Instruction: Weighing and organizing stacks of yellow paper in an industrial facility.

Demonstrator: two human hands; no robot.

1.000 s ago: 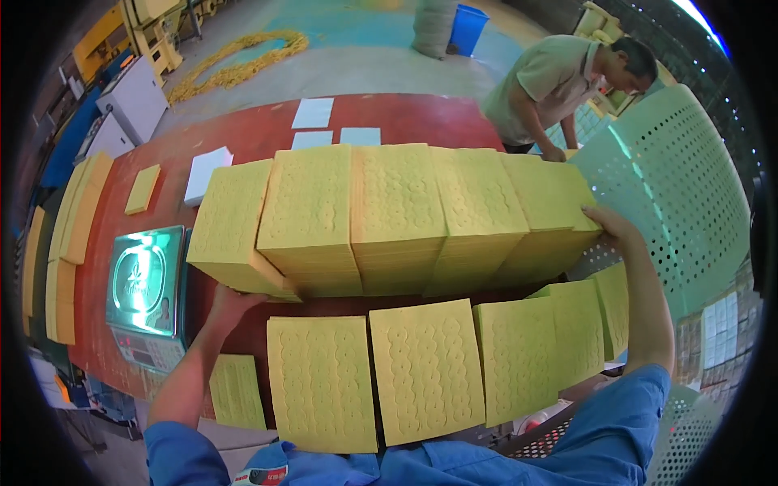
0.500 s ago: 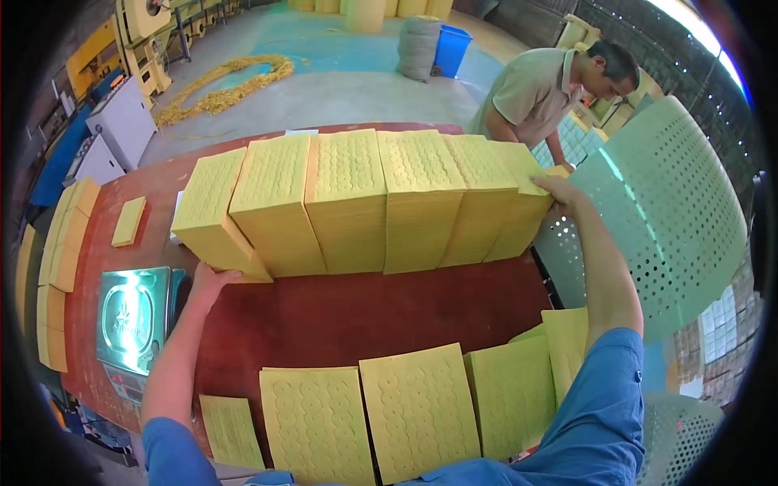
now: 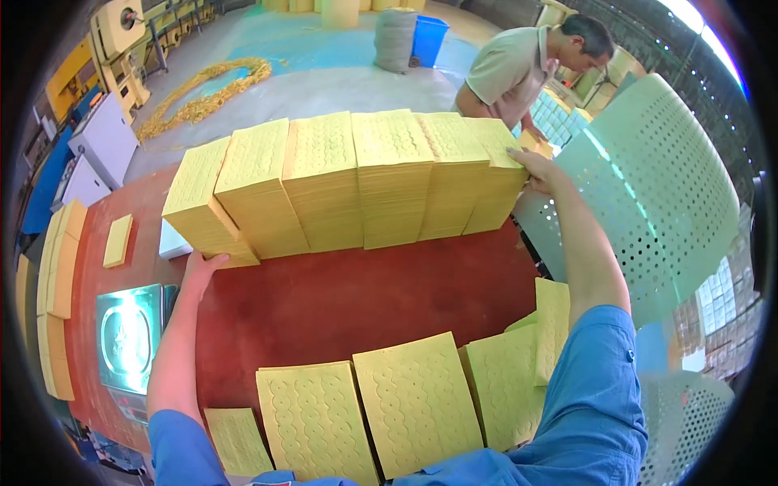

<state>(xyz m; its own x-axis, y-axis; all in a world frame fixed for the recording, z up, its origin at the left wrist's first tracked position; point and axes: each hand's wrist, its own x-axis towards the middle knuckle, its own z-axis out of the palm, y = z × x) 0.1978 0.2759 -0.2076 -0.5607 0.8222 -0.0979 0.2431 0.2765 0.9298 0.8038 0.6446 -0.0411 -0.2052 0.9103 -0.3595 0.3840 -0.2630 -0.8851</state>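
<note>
A row of several tall stacks of yellow paper sheets (image 3: 324,202), their tops pressed with wavy patterns, stands across the red table, packed side by side. My left hand (image 3: 201,271) holds the lower left end of the row, thumb along the bottom edge. At the other end, my right hand (image 3: 536,172) grips the upper right corner of the last stack, its palm against the side. Both arms are stretched forward. Closer to me lie more patterned yellow stacks (image 3: 417,405), partly covered by my right sleeve, with a smaller yellow stack (image 3: 237,441) to their left.
A weighing scale (image 3: 130,336) with a shiny plate sits left of my forearm. Past it are a small yellow bundle (image 3: 118,240) and piled yellow blocks (image 3: 57,283). A perforated pale green chair back (image 3: 648,202) rises at the right. Beyond the table a co-worker (image 3: 519,73) bends over.
The row of yellow paper stacks has slid away from me, with both hands still at its ends. More red tabletop shows between it and the near stacks.
</note>
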